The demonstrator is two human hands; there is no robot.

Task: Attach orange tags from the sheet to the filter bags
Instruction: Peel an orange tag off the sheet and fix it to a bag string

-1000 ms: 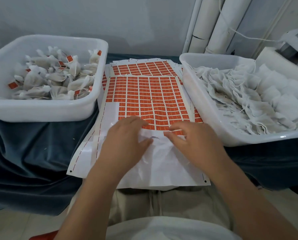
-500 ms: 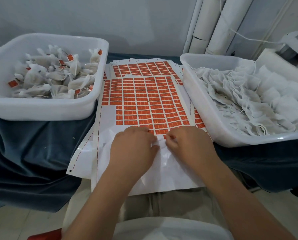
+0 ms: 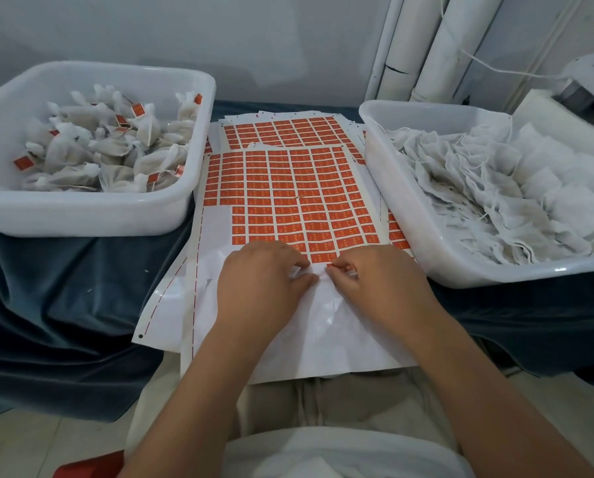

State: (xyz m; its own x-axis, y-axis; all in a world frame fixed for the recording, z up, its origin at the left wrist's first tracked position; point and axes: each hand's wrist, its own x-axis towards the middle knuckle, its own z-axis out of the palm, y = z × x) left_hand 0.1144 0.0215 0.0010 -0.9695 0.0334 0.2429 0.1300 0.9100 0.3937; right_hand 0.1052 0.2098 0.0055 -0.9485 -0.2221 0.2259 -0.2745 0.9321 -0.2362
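The sheet of orange tags [image 3: 288, 188] lies between two tubs, its lower part bare, crumpled white backing. My left hand [image 3: 261, 284] rests on that bare part, thumb and forefinger pinching a fold of the white backing by the lowest tag row. My right hand [image 3: 375, 284] meets it fingertip to fingertip and pinches an orange tag [image 3: 338, 266] at the sheet's lowest row. Untagged white filter bags [image 3: 495, 188] fill the right tub [image 3: 392, 188]. Tagged, filled bags [image 3: 116, 150] lie in the left tub [image 3: 81, 215].
More tag sheets [image 3: 281, 129] are stacked under and behind the top one. The tubs stand on a dark blue cloth [image 3: 64, 305]. White pipes [image 3: 426, 46] run up the wall at the back right. My lap is below the sheet's front edge.
Both hands have drawn together at the lowest tag row. The right hand's fingers have closed on a tag, and the top sheet has shifted slightly.
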